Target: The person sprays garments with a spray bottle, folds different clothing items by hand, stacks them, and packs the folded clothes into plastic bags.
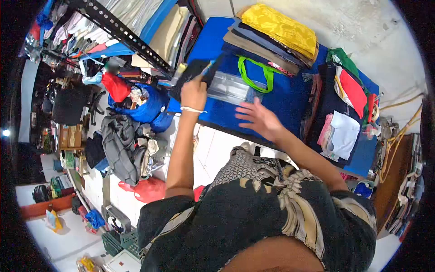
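My left hand (194,95), with a white band at the wrist, is closed on a dark flat item (192,72). A narrow blue-and-yellow strip shows along that item; motion blur hides its exact kind. Beside it on the blue surface (290,102) lies a clear plastic box (224,86), partly covered by the dark item. My right hand (260,119) hovers over the front part of the blue surface, fingers spread, holding nothing. Just beyond it, a bright green strap loop (272,84) lies near the box.
Folded fabrics topped by a yellow cloth (278,29) are stacked at the back. Dark garments and a white cloth (344,133) lie to the right. A blue bag (158,106) stands left, near a grey garment (120,147). A black perforated shelf post (122,34) slants across the upper left.
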A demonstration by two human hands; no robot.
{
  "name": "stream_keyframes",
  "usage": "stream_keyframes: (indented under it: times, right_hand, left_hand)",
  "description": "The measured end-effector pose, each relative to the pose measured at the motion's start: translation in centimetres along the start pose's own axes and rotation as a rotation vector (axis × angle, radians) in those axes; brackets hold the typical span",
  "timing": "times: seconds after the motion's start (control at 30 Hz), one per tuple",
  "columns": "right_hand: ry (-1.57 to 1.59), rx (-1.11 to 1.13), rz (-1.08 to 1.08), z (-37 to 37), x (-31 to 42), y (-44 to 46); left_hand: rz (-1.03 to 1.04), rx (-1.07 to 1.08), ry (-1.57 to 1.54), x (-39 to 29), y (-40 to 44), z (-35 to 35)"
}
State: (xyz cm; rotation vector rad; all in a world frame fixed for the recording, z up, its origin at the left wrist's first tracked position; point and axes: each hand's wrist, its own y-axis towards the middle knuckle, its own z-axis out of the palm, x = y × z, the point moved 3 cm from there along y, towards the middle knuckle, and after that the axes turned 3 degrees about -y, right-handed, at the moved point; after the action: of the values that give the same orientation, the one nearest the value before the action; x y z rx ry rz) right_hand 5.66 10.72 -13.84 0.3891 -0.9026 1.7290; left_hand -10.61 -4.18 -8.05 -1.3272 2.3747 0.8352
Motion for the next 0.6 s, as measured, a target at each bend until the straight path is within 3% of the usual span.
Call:
stream_keyframes:
  times: [0.07,0.13,0.17,0.2,0.27,0.33,0.37,0.43,0.5,0.53,0.57,0.6]
  right_hand:
    - [0.121,0.003,0.052,0.8,-0.8,3.6]
    - [0.436,0.183,-0.009,0.8,-0.7,6.1]
    - [0.763,0.598,-0.089,-1.1,-1.5,7.6]
    - [0.826,0.694,-0.161,-1.9,-0.7,6.7]
    - [0.728,0.483,-0.299,-1.1,2.7,1.7]
    - [0.620,0.318,-0.439,-1.1,5.4,-3.9]
    - [0.563,0.249,-0.512,-1.3,6.7,-6.4]
    - [0.460,0.107,-0.653,-2.1,8.9,-11.1]
    - [0.348,-0.050,-0.785,-3.6,11.3,-15.5]
    - [0.295,-0.136,-0.843,-4.5,12.5,-17.6]
    - [0.239,-0.230,-0.889,-5.8,13.6,-19.6]
    - [0.193,-0.327,-0.929,-7.2,14.7,-21.5]
  left_hand:
    - [-0.023,0.155,-0.186,-6.3,-0.1,-5.7]
    - [0.189,0.310,-0.197,-11.0,-2.4,-7.5]
    - [0.327,0.406,-0.258,-13.0,-4.2,-7.2]
    - [0.456,0.539,-0.494,-15.6,-5.6,-7.3]
    - [0.564,0.361,-0.509,-16.5,-6.7,-5.4]
    - [0.240,-0.070,-0.594,-14.5,-7.1,-1.6]
    - [0.044,0.036,-0.790,-13.6,-7.5,1.3]
    - [-0.283,0.499,-1.344,-15.9,-8.1,5.0]
    - [-0.231,0.664,-1.401,-21.1,-8.1,5.4]
    - [-0.084,0.702,-1.427,-23.4,-7.4,6.0]
    - [0.027,0.598,-1.603,-25.8,-6.8,6.4]
    - [0.052,0.624,-1.597,-27.5,-6.0,6.4]
